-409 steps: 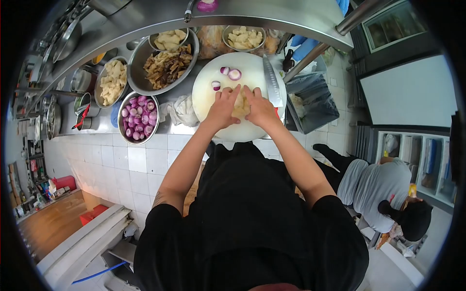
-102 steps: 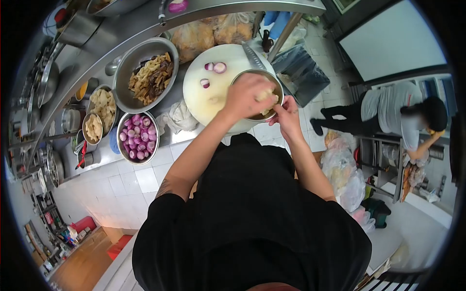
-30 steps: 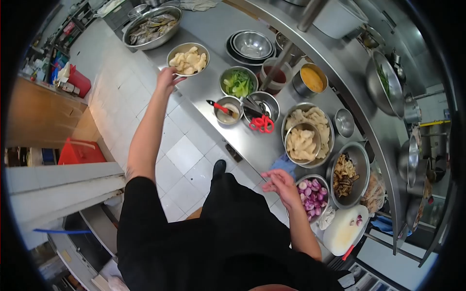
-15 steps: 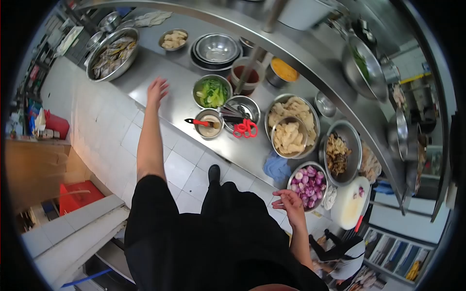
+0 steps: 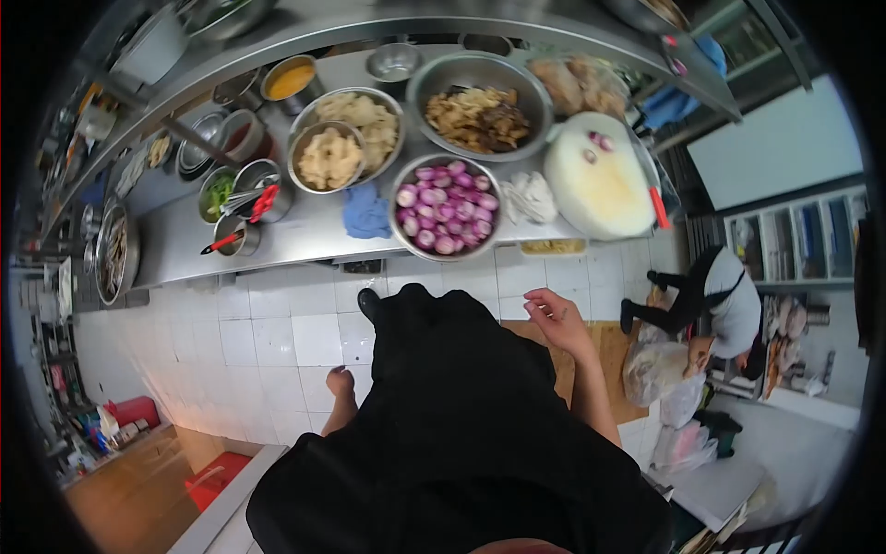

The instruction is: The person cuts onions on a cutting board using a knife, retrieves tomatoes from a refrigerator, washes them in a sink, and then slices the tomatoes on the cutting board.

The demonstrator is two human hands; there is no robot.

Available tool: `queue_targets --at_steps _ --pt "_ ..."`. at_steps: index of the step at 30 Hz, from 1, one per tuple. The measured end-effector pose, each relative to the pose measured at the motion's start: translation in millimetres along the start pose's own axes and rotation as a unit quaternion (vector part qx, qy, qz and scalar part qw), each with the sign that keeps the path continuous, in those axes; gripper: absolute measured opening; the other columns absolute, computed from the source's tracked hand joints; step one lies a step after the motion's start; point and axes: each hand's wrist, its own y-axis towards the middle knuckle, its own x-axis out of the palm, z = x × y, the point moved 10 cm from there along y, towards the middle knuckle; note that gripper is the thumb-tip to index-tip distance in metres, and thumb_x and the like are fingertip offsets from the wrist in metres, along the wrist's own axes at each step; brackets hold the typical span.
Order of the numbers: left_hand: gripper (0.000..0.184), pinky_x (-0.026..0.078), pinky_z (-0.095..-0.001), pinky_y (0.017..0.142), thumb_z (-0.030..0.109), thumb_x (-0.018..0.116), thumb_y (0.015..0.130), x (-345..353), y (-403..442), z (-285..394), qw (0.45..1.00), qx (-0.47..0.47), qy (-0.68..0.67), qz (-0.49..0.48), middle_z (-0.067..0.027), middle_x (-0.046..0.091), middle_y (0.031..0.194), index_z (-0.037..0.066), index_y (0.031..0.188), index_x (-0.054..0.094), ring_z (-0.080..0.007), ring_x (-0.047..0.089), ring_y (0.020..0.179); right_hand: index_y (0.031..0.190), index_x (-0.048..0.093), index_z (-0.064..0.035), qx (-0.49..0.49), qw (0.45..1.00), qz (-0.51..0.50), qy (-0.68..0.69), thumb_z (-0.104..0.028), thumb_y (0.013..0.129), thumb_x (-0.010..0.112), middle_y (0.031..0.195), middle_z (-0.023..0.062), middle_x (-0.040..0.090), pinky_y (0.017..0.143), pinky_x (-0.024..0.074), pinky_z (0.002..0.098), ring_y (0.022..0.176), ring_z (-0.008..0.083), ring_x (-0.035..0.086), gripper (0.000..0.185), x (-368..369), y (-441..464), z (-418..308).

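My right hand [image 5: 558, 319] is in the air in front of the counter's edge, fingers apart and loosely bent, with nothing seen in it. Nearest to it are a steel bowl [image 5: 400, 228] of peeled purple shallots [image 5: 443, 209], a crumpled white cloth [image 5: 529, 198] and a round white cutting board [image 5: 591, 185]. On the board lie a few shallot pieces [image 5: 600, 141], and a red-handled knife [image 5: 659, 209] is at its right edge. My left hand [image 5: 341, 380] hangs low over the floor, away from the counter; its fingers are mostly hidden.
The steel counter [image 5: 305, 242] holds a basin [image 5: 544, 120] of brown chopped food, bowls of pale dough-like pieces [image 5: 330, 159], a blue cloth [image 5: 366, 211] and red-handled scissors [image 5: 265, 201]. A shelf [image 5: 415, 23] runs overhead. A co-worker [image 5: 729, 295] bends over bags [image 5: 657, 369] at right.
My view has turned and moved right along the counter, so the shallots and cutting board are now ahead. My left hand has come down from over the counter to my side.
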Motion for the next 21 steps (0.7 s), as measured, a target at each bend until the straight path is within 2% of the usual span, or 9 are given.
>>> queue_targets --at_steps 1,4,6,10,12,15,17,18,21 --pt "0.039 0.055 -0.0442 0.1 0.008 0.068 0.076 1 -8 38 0.995 0.09 0.04 -0.01 -0.0188 0.077 0.111 0.008 0.113 0.08 -0.0367 0.071 0.11 0.12 0.068 -0.0041 -0.017 0.989 0.02 -0.145 -0.024 0.102 0.068 0.103 0.0137 0.077 0.077 0.058 0.0366 0.088 0.0258 0.074 0.027 -21 -10 7" --pt "0.044 0.055 -0.0431 0.098 0.005 0.07 0.074 3 -30 146 0.949 0.301 0.088 -0.03 -0.0188 0.075 0.111 0.009 0.117 0.077 -0.0367 0.07 0.107 0.116 0.071 -0.0054 -0.028 0.96 0.049 -0.273 -0.025 0.098 0.071 0.094 0.0161 0.076 0.075 0.0566 0.039 0.086 0.03 0.074 0.026 -71 -18 44" --pt "0.036 0.056 -0.0411 0.089 0.003 0.069 0.08 -28 -63 236 0.896 0.444 0.003 0.025 -0.0172 0.074 0.107 0.007 0.115 0.076 -0.0352 0.07 0.097 0.115 0.073 -0.0052 -0.037 0.965 0.065 -0.252 -0.024 0.099 0.07 0.092 0.015 0.076 0.074 0.056 0.0368 0.083 0.027 0.073 0.025 -99 -9 36" --pt "0.024 0.054 -0.0332 0.073 -0.002 0.063 0.093 -78 -161 424 0.83 0.543 -0.126 -0.024 -0.0136 0.073 0.1 0.004 0.114 0.074 -0.0247 0.07 0.086 0.115 0.073 -0.0046 -0.108 0.993 0.051 -0.006 -0.025 0.098 0.071 0.09 0.0127 0.076 0.071 0.0553 0.0347 0.073 0.0223 0.07 0.027 -163 68 47" --pt "0.021 0.054 -0.0314 0.072 -0.002 0.062 0.095 -89 -215 497 0.804 0.571 -0.159 -0.046 -0.0123 0.072 0.099 0.001 0.112 0.073 -0.0209 0.069 0.085 0.114 0.074 -0.0036 -0.125 0.965 0.212 -0.087 -0.025 0.098 0.071 0.089 0.014 0.075 0.069 0.0552 0.034 0.07 0.0237 0.07 0.027 -220 109 32" --pt "0.019 0.053 -0.0301 0.069 -0.002 0.062 0.096 -76 -278 579 0.737 0.645 -0.189 -0.073 -0.0118 0.073 0.099 0.001 0.111 0.073 -0.0199 0.068 0.082 0.113 0.073 -0.0033 -0.124 0.938 0.307 -0.097 -0.022 0.096 0.072 0.097 0.0168 0.075 0.076 0.0567 0.0371 0.081 0.0297 0.072 0.025 -270 149 9" --pt "0.018 0.053 -0.0298 0.067 -0.002 0.062 0.096 -49 -317 622 0.715 0.67 -0.168 -0.109 -0.0105 0.072 0.096 0.002 0.109 0.074 -0.019 0.068 0.076 0.113 0.073 -0.0037 -0.177 0.857 0.436 -0.211 -0.017 0.093 0.073 0.111 0.0192 0.072 0.086 0.0557 0.0419 0.099 0.0362 0.07 0.025 -304 152 4" --pt "0.017 0.054 -0.0306 0.067 -0.001 0.063 0.096 -35 -337 642 0.69 0.693 -0.166 -0.124 -0.0104 0.072 0.096 0.002 0.109 0.074 -0.0201 0.068 0.077 0.113 0.072 -0.0045 -0.157 0.856 0.442 -0.215 -0.015 0.09 0.074 0.12 0.0209 0.068 0.095 0.0524 0.0461 0.114 0.0404 0.063 0.025 -319 154 9" --pt "0.024 0.057 -0.0358 0.077 0.005 0.067 0.093 45 -367 693 0.689 0.681 -0.074 -0.238 -0.0119 0.071 0.108 0.006 0.116 0.072 -0.0291 0.07 0.092 0.114 0.072 -0.007 -0.149 0.809 0.496 -0.279 -0.014 0.087 0.075 0.121 0.0228 0.068 0.095 0.0525 0.0478 0.113 0.0425 0.063 0.028 -357 144 39"
